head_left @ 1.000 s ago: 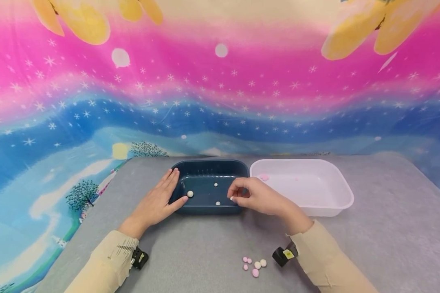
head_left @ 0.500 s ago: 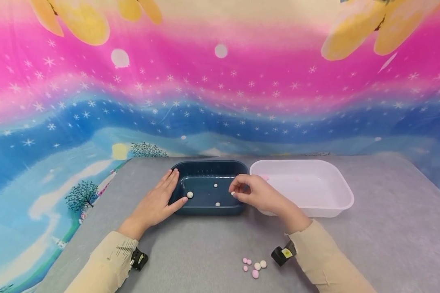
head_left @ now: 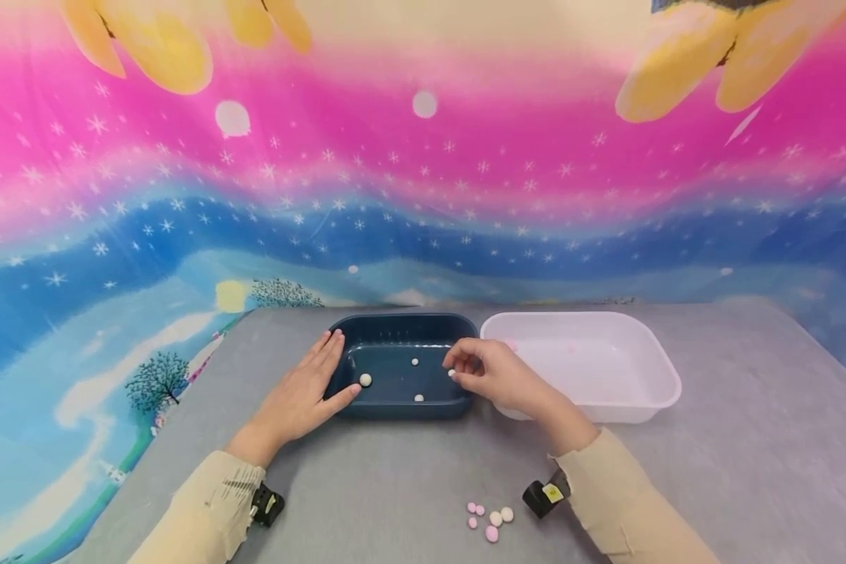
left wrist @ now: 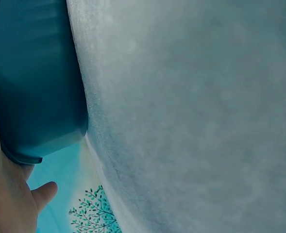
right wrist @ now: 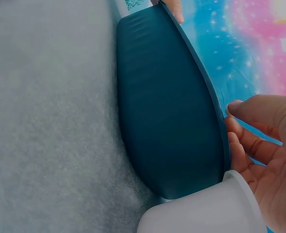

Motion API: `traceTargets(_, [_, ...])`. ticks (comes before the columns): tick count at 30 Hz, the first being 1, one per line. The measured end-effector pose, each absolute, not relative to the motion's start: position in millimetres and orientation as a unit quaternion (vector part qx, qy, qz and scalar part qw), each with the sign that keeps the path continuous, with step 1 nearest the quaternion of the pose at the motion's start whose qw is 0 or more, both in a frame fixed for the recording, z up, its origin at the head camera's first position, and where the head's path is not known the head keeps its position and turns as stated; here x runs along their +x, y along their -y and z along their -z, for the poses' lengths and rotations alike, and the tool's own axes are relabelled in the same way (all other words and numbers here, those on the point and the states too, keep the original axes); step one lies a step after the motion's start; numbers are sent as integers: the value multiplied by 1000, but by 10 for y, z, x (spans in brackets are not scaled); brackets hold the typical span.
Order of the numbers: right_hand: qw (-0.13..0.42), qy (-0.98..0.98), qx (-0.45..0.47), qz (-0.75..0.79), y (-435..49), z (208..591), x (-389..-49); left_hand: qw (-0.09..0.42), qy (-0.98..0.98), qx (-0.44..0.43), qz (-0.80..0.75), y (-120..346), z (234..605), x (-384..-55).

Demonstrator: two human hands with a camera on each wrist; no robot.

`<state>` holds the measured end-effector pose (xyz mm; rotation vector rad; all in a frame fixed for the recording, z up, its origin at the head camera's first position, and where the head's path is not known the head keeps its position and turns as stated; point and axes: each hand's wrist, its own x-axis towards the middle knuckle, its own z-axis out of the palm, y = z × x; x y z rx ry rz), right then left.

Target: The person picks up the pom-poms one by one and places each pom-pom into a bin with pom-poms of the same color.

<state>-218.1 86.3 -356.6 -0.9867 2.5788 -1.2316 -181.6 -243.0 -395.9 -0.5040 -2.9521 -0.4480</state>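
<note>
My left hand [head_left: 301, 395] rests with straight fingers on the left rim of a dark blue basin [head_left: 402, 409], its thumb over the near left corner. Over the basin's right end, my right hand [head_left: 497, 374] pinches a small white ball [head_left: 452, 374] between thumb and forefinger. Inside the basin lie a larger white ball [head_left: 365, 380] near my left thumb and two smaller ones, one toward the back [head_left: 414, 362] and one by the front wall [head_left: 419, 398]. The right wrist view shows the right fingertips [right wrist: 234, 108] at the basin's rim; the ball is hidden there.
A white basin [head_left: 581, 411] stands right beside the blue one, with pink spots inside, one partly behind my right hand. Several small pink balls [head_left: 492, 534] and two cream balls [head_left: 496, 518] lie on the grey tabletop [head_left: 366, 486] near me. A patterned cloth [head_left: 423, 196] hangs behind.
My right hand has lifted slightly and shifted a little right with the white ball pinched. The left hand has stayed on the blue basin's rim. The balls in the basin have not moved.
</note>
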Motion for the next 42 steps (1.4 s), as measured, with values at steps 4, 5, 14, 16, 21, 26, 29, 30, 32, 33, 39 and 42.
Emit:
traceTargets(4, [53,-848,-333,408,-879,3584,-2181,60,973,-167,151,2423,3969,-1807])
traceTargets(5, [51,-847,-336,409,-884,3586,-2183,61,973,-167,151,2422,3968,-1807])
traceTargets(14, [40,-845,-344,408,-914,3602,-2195,60,973,-166,149,2426,3961,-1808])
traceTargets(16, [37,-844,-344,409,-915,3594,-2190,60,973,-166,150,2428,3958,-1802])
traceTargets(21, [34,-844,-345,410,-914,3558,-2163,61,973,-165,148,2434,3956,-1793])
traceTargets(26, [34,-846,-339,411,-928,3546,-2147,59,973,-166,151,2431,3956,-1794])
traceTargets(29, [31,-847,-338,408,-943,3541,-2142,60,972,-168,155,2436,3954,-1797])
traceTargets(30, [30,-848,-339,406,-949,3539,-2139,60,972,-168,154,2438,3953,-1800])
traceTargets(32, [27,-850,-337,403,-963,3534,-2135,59,972,-168,152,2439,3949,-1805])
traceTargets(33, [26,-852,-336,401,-973,3531,-2133,59,972,-168,151,2438,3947,-1807])
traceTargets(39, [28,-855,-336,394,-1024,3502,-2091,63,973,-169,146,2430,3952,-1807])
traceTargets(42, [25,-854,-342,390,-1047,3504,-2068,63,973,-169,147,2434,3953,-1798])
